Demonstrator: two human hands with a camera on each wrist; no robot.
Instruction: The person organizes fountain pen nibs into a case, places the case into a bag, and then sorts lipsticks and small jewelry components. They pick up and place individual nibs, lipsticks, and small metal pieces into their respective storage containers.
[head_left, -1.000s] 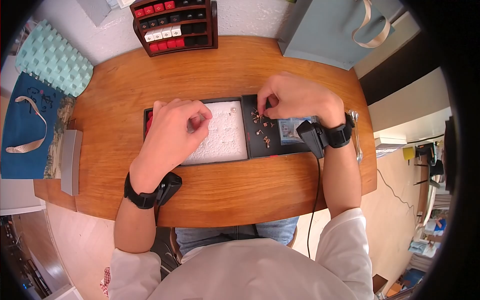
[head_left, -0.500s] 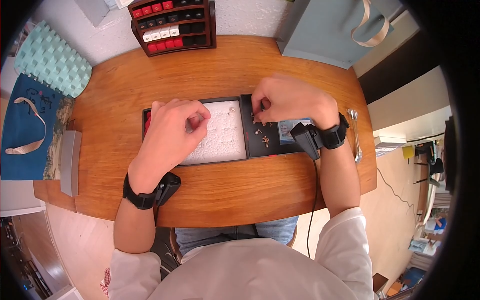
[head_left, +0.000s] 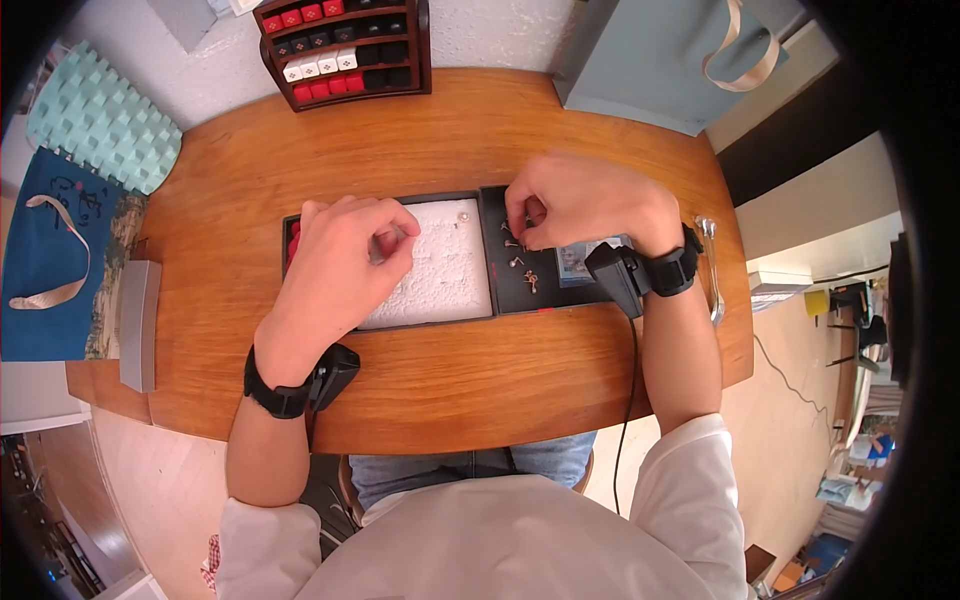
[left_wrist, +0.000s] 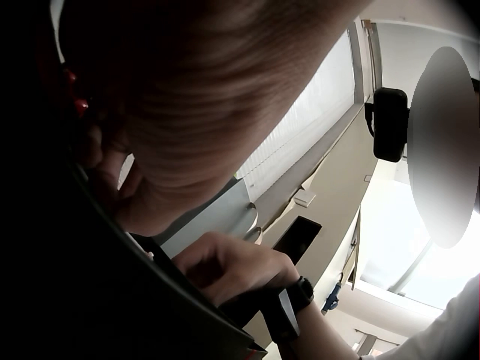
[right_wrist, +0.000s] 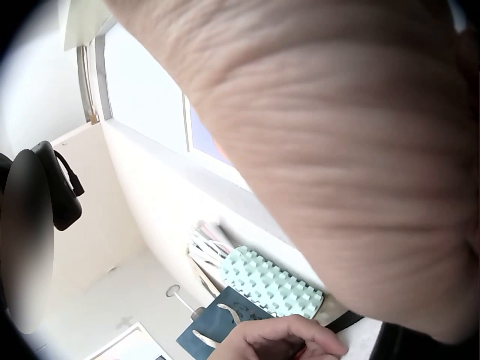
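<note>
My left hand (head_left: 345, 265) hovers palm down over the left part of the white foam pad (head_left: 445, 270), thumb and index tip close together; whether they pinch something tiny is unclear. A pearl piece (head_left: 463, 217) sits near the pad's upper right corner. My right hand (head_left: 595, 205) reaches into the black tray (head_left: 508, 290), thumb and fingertips bent down beside small metallic jewellery pieces (head_left: 531, 281); a grip on one cannot be made out. The left wrist view shows the right hand (left_wrist: 236, 266) with bent fingers. In the right wrist view the left hand (right_wrist: 281, 337) is curled.
Red items lie in the box left of the pad, partly under my left hand. A clear packet (head_left: 573, 264) lies in the tray. Spoons (head_left: 712, 270) are at the right, a small rack (head_left: 345, 50) at the back, bags (head_left: 660, 70) and a grey block (head_left: 140, 325) around.
My right hand has moved slightly left and down over the jewellery pieces, its fingertips still among them. My left hand has stayed nearly in place.
</note>
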